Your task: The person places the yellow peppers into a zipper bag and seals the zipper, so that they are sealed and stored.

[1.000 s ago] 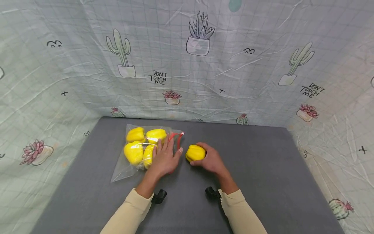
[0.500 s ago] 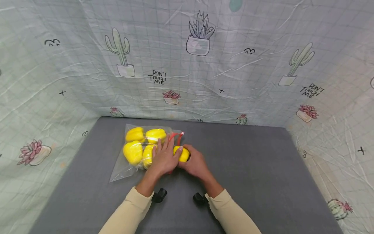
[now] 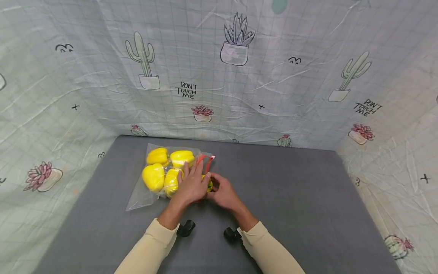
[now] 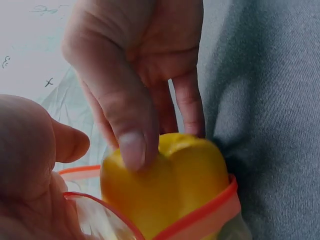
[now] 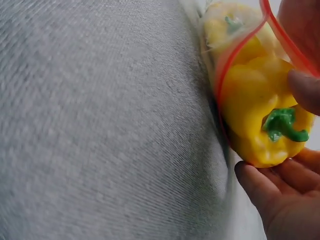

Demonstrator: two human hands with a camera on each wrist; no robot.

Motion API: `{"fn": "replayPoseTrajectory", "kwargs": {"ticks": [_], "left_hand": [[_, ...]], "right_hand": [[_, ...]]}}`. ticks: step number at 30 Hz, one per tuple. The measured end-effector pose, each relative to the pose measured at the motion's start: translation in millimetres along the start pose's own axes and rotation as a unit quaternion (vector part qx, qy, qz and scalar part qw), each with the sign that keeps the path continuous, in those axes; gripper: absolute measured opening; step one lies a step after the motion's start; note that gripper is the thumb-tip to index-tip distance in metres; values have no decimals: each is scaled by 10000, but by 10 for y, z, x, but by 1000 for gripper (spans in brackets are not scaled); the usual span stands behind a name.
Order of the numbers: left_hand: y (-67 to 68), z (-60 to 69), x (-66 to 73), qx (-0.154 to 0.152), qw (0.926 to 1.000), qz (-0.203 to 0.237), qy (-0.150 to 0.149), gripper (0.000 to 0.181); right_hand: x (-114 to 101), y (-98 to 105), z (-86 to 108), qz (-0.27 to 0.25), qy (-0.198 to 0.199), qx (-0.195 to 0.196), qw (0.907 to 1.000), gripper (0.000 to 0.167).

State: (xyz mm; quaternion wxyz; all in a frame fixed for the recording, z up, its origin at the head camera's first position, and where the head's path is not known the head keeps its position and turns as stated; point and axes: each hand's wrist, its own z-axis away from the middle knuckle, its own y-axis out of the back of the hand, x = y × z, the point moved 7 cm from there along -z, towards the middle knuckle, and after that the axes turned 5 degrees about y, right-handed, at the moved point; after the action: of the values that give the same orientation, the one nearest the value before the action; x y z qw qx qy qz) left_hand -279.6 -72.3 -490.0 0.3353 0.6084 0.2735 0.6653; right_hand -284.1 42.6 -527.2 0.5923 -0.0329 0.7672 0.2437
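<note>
A yellow bell pepper with a green stem sits partly inside the red-edged mouth of a clear zip bag. My right hand holds this pepper by its stem end, thumb and fingers on it in the left wrist view. Spread over the top of the bag near its mouth, my left hand rests with straight fingers, its thumb apart from the pepper. Several more yellow bell peppers lie inside the bag, one partly covered by the left hand.
Under everything is a dark grey tabletop. A cloth printed with cacti hangs behind the table and along both sides. Black wrist cameras sit beside the cream sleeves.
My right hand has carried the bell pepper left, from the table into the bag's mouth, mostly under my left hand. The left hand has stayed on the bag.
</note>
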Motion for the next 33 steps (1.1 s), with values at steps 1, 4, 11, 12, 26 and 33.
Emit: {"fn": "replayPoseTrajectory", "kwargs": {"ticks": [1, 4, 11, 12, 26, 33], "left_hand": [[0, 1, 2, -10, 10000, 39, -4, 67], [10, 5, -1, 0, 9999, 138, 13, 67], [13, 16, -31, 23, 9998, 207, 5, 65], [12, 18, -35, 19, 9997, 233, -18, 65], [37, 13, -44, -370, 9927, 1128, -225, 69], [27, 27, -68, -335, 9936, 1071, -93, 71]], "right_hand": [[7, 6, -2, 205, -28, 108, 9997, 62], [3, 11, -16, 843, -38, 350, 9958, 56], [3, -11, -37, 1298, 87, 294, 9911, 53], [9, -19, -41, 1328, 108, 203, 9909, 53], [-22, -56, -117, 1919, 161, 347, 9807, 44], [56, -84, -75, 426, -86, -233, 9988, 50]]}}
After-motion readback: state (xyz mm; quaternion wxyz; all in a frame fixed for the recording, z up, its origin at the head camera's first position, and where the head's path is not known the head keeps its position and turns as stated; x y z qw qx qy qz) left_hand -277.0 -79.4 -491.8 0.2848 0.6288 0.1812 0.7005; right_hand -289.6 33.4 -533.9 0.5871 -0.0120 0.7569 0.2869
